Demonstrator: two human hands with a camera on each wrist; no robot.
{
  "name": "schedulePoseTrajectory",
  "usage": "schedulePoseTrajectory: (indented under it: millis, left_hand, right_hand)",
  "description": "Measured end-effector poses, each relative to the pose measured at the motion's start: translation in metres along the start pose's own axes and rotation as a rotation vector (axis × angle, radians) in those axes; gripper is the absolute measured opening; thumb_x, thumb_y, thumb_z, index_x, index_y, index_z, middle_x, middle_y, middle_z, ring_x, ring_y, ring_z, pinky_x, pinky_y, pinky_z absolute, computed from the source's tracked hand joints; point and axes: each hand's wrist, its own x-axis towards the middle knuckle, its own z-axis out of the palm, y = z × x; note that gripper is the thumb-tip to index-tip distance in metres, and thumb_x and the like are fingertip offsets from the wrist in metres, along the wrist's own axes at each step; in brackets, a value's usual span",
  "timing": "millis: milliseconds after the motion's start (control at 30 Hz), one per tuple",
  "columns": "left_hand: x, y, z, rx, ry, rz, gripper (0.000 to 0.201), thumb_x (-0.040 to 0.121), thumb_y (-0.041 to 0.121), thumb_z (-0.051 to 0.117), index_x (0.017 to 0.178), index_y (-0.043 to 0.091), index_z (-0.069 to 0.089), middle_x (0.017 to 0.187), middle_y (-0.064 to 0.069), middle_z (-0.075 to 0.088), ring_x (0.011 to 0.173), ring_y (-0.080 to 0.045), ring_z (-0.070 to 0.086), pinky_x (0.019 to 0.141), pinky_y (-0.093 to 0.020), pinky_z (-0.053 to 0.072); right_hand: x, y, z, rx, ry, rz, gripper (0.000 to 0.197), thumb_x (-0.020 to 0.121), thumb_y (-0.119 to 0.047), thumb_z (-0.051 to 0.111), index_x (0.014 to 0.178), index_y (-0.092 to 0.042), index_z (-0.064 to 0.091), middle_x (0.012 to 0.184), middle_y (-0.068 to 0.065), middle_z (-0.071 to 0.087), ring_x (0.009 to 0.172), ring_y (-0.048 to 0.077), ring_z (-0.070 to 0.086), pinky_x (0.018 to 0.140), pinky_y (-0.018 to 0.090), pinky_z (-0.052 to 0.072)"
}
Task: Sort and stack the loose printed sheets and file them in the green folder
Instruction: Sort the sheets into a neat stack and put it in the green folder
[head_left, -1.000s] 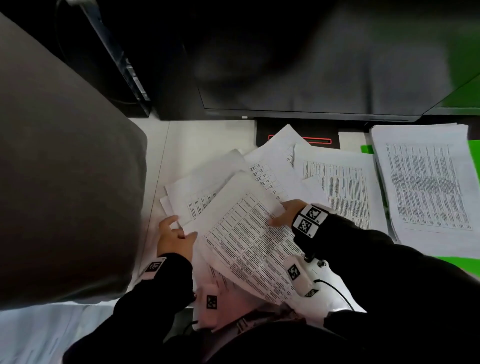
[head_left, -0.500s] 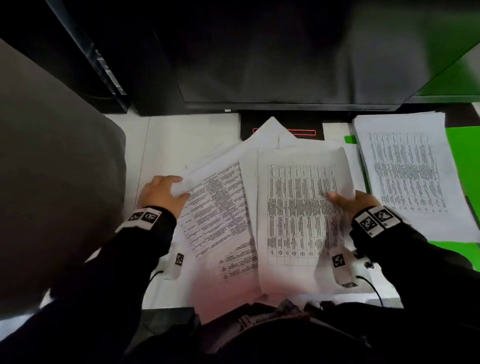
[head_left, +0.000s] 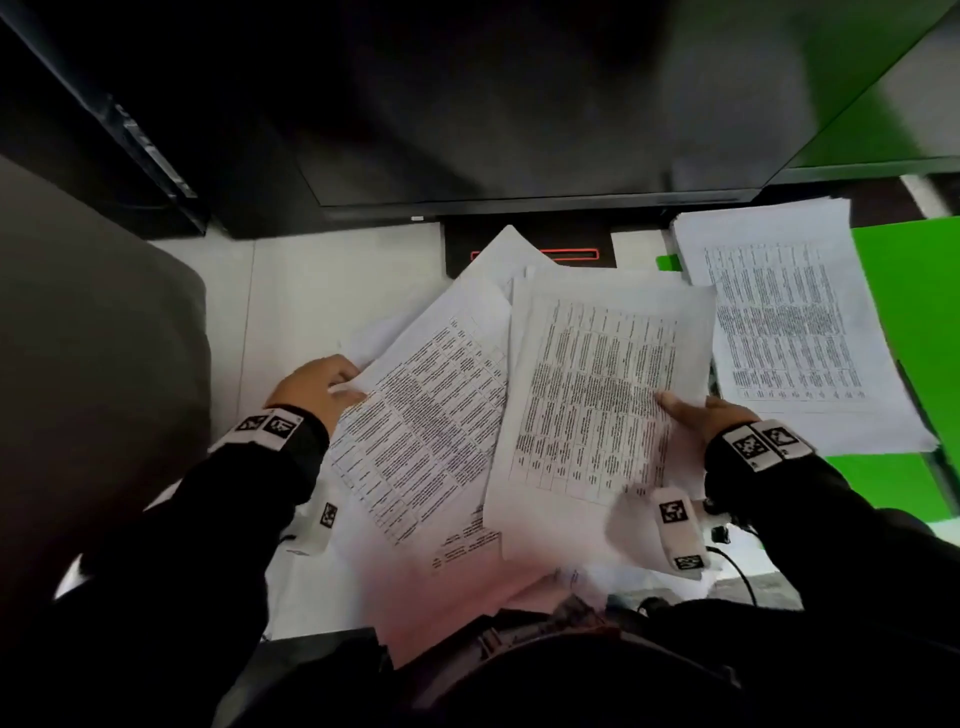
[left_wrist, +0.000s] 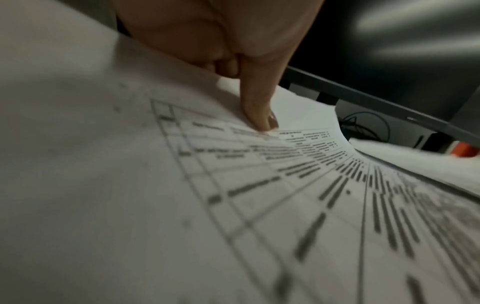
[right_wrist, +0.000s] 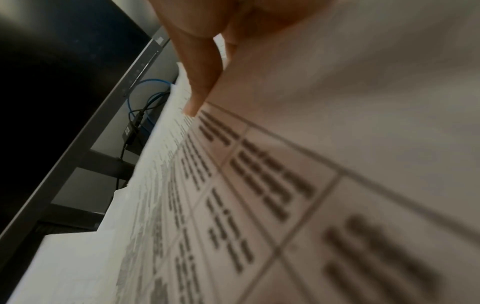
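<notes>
Pinched at its right edge, one printed sheet (head_left: 597, 395) sits in your right hand (head_left: 711, 415), thumb on top. Your left hand (head_left: 311, 387) pinches a second sheet (head_left: 431, 415) at its upper left edge, overlapped by the first. More loose sheets (head_left: 498, 260) fan out beyond both grips; their count is unclear. Right of your right-hand grip, one stack (head_left: 789, 322) lies on the open green folder (head_left: 914, 312).

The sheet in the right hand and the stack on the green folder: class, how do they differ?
The sheet in the right hand is single and pinched at its edge; the stack is many sheets lying untouched on the green folder. The sheet overlaps the loose pile at the centre; the stack sits squared at the right. Both show printed tables.
</notes>
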Motion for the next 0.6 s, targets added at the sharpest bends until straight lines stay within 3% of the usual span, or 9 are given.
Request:
schedulePoseTrajectory:
  millis: [67,133,200,267,367,467,600]
  left_hand:
    - [-0.005,-0.002,-0.003,0.051,-0.077,0.049,0.018,0.087,0.023,0.062,0.104,0.018,0.062,0.103,0.001,0.057,0.094,-0.019,0.053,0.08,-0.025,0.037]
    - [-0.006,-0.001,-0.003,0.216,-0.228,0.112,0.024,0.09,0.022,0.057,0.112,0.014,0.062,0.11,-0.004,0.056,0.106,-0.023,0.053,0.087,-0.027,0.037]
    - [-0.009,0.0,0.001,0.305,-0.324,0.159,0.025,0.09,0.02,0.056,0.112,0.009,0.063,0.113,-0.011,0.055,0.108,-0.027,0.052,0.091,-0.028,0.038]
    - [-0.012,0.0,0.01,0.285,-0.264,0.225,0.025,0.087,0.017,0.061,0.109,0.006,0.066,0.12,-0.012,0.053,0.11,-0.03,0.047,0.098,-0.031,0.036]
    - [-0.018,0.01,0.022,0.281,-0.152,0.261,0.047,0.08,0.026,0.069,0.123,0.011,0.057,0.137,-0.005,0.04,0.124,-0.028,0.034,0.105,-0.029,0.028]
    - [-0.019,0.029,0.031,0.229,-0.183,0.206,0.069,0.072,0.038,0.076,0.129,0.015,0.046,0.133,-0.004,0.038,0.124,-0.025,0.035,0.105,-0.031,0.032]
    - [-0.027,0.052,0.044,0.072,-0.275,0.145,0.07,0.073,0.031,0.076,0.13,0.019,0.038,0.123,-0.004,0.054,0.109,-0.023,0.055,0.089,-0.028,0.042]
  right_hand:
    - [0.0,-0.001,-0.002,-0.001,-0.023,0.002,0.054,0.05,-0.061,0.079,0.08,-0.02,0.062,0.094,0.004,0.071,0.092,0.028,0.066,0.094,0.046,0.048]
    - [0.006,-0.005,-0.003,-0.03,-0.075,-0.014,0.066,0.041,-0.069,0.076,0.086,-0.023,0.062,0.092,0.002,0.07,0.089,0.027,0.066,0.092,0.042,0.049]
    - [0.009,-0.01,-0.003,0.049,-0.117,-0.012,0.063,0.052,-0.062,0.076,0.099,-0.021,0.065,0.086,0.004,0.071,0.08,0.026,0.067,0.083,0.038,0.053]
    - [0.014,-0.011,-0.004,0.198,-0.153,0.022,0.054,0.061,-0.045,0.08,0.105,-0.015,0.067,0.083,0.007,0.075,0.073,0.025,0.071,0.081,0.046,0.056]
    - [0.028,-0.007,-0.006,0.307,-0.193,0.05,0.072,0.049,-0.037,0.087,0.114,-0.016,0.064,0.097,0.011,0.074,0.094,0.03,0.069,0.092,0.059,0.047]
    - [0.02,-0.011,-0.004,0.351,-0.211,0.027,0.051,0.069,-0.031,0.076,0.114,-0.014,0.063,0.088,0.01,0.075,0.092,0.031,0.068,0.094,0.058,0.045]
    - [0.015,-0.012,-0.006,0.373,-0.265,0.03,0.021,0.085,-0.029,0.063,0.099,-0.014,0.062,0.068,0.008,0.074,0.058,0.025,0.071,0.075,0.052,0.053]
